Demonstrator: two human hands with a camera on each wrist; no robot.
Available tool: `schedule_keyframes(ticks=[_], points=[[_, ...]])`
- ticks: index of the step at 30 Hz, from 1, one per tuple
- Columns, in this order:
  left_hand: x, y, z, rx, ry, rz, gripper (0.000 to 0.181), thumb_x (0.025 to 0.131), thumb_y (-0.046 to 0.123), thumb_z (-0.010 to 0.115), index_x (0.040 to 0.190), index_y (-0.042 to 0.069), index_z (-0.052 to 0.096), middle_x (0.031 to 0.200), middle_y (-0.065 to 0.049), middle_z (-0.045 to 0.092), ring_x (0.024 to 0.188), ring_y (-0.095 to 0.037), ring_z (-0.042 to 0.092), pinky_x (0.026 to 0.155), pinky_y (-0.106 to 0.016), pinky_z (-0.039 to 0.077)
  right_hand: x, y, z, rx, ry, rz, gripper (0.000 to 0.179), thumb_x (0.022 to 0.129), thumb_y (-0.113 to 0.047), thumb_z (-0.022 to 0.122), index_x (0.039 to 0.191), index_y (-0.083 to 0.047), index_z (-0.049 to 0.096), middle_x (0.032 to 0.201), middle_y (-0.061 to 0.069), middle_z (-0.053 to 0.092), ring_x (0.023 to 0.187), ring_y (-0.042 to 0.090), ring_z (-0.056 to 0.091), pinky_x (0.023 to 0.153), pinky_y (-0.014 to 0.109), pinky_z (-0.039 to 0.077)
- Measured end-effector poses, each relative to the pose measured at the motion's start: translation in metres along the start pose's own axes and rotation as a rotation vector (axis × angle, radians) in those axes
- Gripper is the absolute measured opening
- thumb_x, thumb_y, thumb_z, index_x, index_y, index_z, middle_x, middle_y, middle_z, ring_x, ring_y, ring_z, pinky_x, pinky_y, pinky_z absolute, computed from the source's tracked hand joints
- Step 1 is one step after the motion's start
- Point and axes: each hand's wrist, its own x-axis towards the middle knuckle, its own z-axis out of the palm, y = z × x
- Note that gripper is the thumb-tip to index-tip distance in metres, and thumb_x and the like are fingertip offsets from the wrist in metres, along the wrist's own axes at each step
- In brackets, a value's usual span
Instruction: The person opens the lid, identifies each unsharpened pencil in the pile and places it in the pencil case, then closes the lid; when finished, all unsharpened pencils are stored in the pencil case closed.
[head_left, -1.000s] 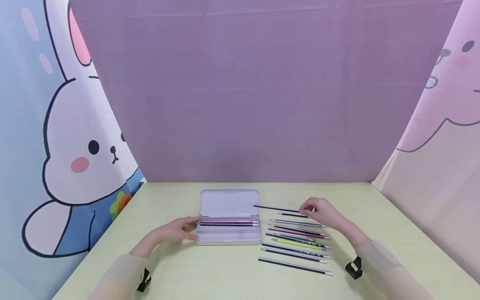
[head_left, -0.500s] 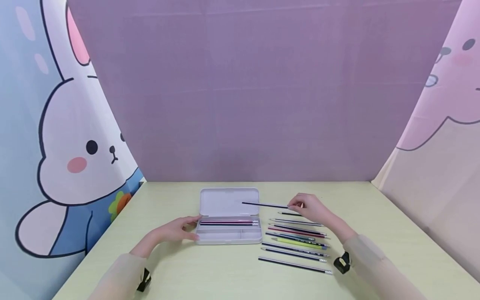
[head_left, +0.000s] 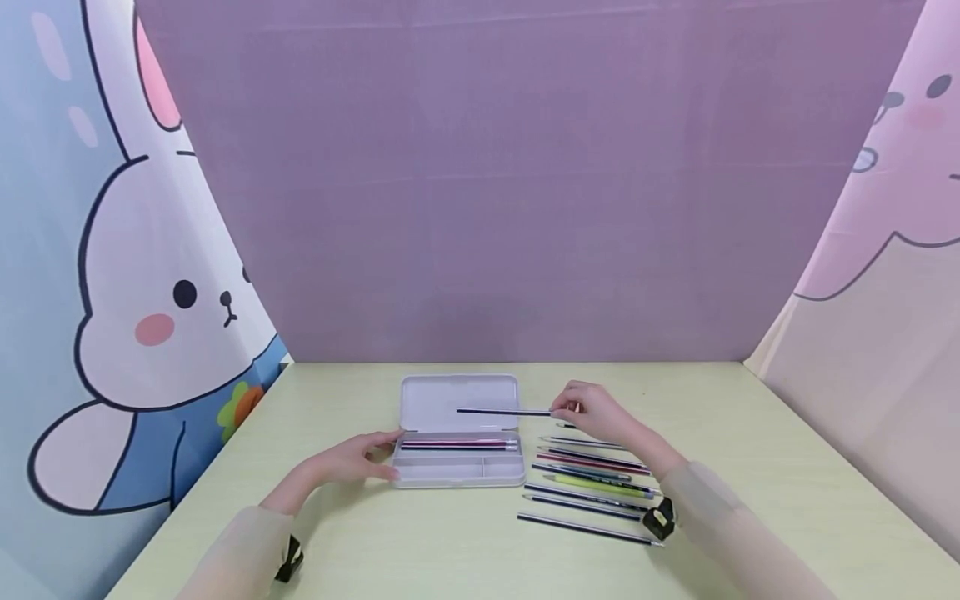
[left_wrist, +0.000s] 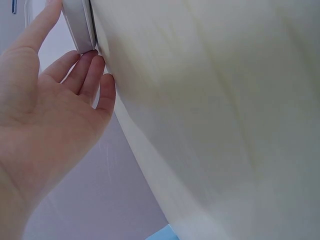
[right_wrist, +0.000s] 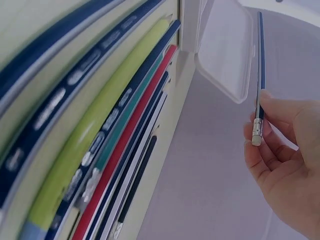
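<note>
My right hand [head_left: 596,412] pinches a dark striped pencil [head_left: 498,412] near its eraser end. The pencil is held up level in front of the raised lid, its far end pointing left; the right wrist view shows the metal ferrule and eraser [right_wrist: 257,138] beside the fingertips. A white pencil case [head_left: 442,482] lies open, with its lid [head_left: 459,400] tipped back. A few pencils [head_left: 457,445] lie in its rear compartment. At the case's left end, my left hand [head_left: 348,460] holds it between thumb and fingers, which the left wrist view shows touching the case's corner [left_wrist: 82,30].
Right of the case, several loose pencils lie in a rough column, among them a red pencil [head_left: 577,457] and a yellow-green pen-like one [head_left: 603,487]. A dark striped pencil [head_left: 585,528] lies nearest the front. A purple backdrop [head_left: 480,208] stands behind the table [head_left: 405,550].
My right hand has moved left with the pencil, bringing its far end across in front of the case's lid. The left hand and the case have stayed in place.
</note>
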Motion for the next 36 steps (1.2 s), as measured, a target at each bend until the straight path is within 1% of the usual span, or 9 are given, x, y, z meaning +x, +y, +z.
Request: schedule_keyframes(ticks=[7, 14, 16, 24, 31, 36], points=[[-0.001, 0.0, 0.0, 0.002, -0.002, -0.005, 0.079, 0.082, 0.035, 0.071, 0.144, 0.002, 0.035, 0.144, -0.023, 0.039, 0.129, -0.04, 0.039, 0.105, -0.058, 0.031, 0.011, -0.008, 0.012, 0.025, -0.017, -0.036, 0.006, 0.087, -0.013, 0.066, 0.09, -0.01, 0.071, 0.08, -0.004, 0.062, 0.066, 0.002, 0.049, 0.058, 0.019, 0.047], [-0.001, 0.0, 0.0, 0.003, 0.006, -0.014, 0.078, 0.081, 0.035, 0.072, 0.143, 0.003, 0.036, 0.143, -0.022, 0.041, 0.127, -0.038, 0.041, 0.105, -0.057, 0.031, 0.021, -0.019, 0.023, 0.012, -0.029, -0.105, 0.008, 0.086, -0.009, 0.066, 0.089, -0.003, 0.071, 0.079, 0.0, 0.062, 0.066, 0.003, 0.051, 0.057, 0.018, 0.047], [-0.001, 0.0, 0.0, 0.003, 0.008, -0.016, 0.078, 0.081, 0.035, 0.072, 0.143, 0.004, 0.036, 0.142, -0.021, 0.042, 0.126, -0.037, 0.042, 0.105, -0.057, 0.032, 0.023, -0.022, 0.027, 0.006, -0.038, -0.112, 0.009, 0.086, -0.008, 0.066, 0.089, -0.002, 0.071, 0.078, 0.001, 0.063, 0.066, 0.003, 0.052, 0.057, 0.017, 0.047], [-0.002, 0.001, 0.001, -0.011, 0.005, -0.017, 0.076, 0.082, 0.032, 0.072, 0.143, 0.003, 0.036, 0.141, -0.021, 0.042, 0.122, -0.036, 0.044, 0.101, -0.056, 0.037, 0.028, -0.033, 0.039, 0.022, -0.085, -0.079, 0.01, 0.086, -0.009, 0.066, 0.089, -0.002, 0.072, 0.08, 0.001, 0.064, 0.067, 0.004, 0.052, 0.058, 0.016, 0.047], [-0.002, 0.003, 0.0, -0.014, 0.008, 0.002, 0.076, 0.082, 0.031, 0.072, 0.143, 0.003, 0.036, 0.141, -0.021, 0.042, 0.123, -0.037, 0.044, 0.101, -0.055, 0.037, 0.03, -0.038, 0.048, 0.003, -0.116, -0.093, 0.008, 0.086, -0.007, 0.066, 0.089, -0.003, 0.072, 0.084, 0.002, 0.065, 0.071, 0.007, 0.055, 0.06, 0.017, 0.048], [-0.003, 0.004, 0.0, -0.022, 0.006, 0.015, 0.075, 0.082, 0.029, 0.072, 0.142, 0.001, 0.036, 0.141, -0.022, 0.043, 0.123, -0.038, 0.044, 0.101, -0.057, 0.037, 0.033, -0.04, 0.057, -0.023, -0.123, -0.107, 0.006, 0.086, -0.008, 0.067, 0.086, -0.006, 0.072, 0.081, 0.0, 0.064, 0.07, 0.006, 0.054, 0.06, 0.016, 0.047]])
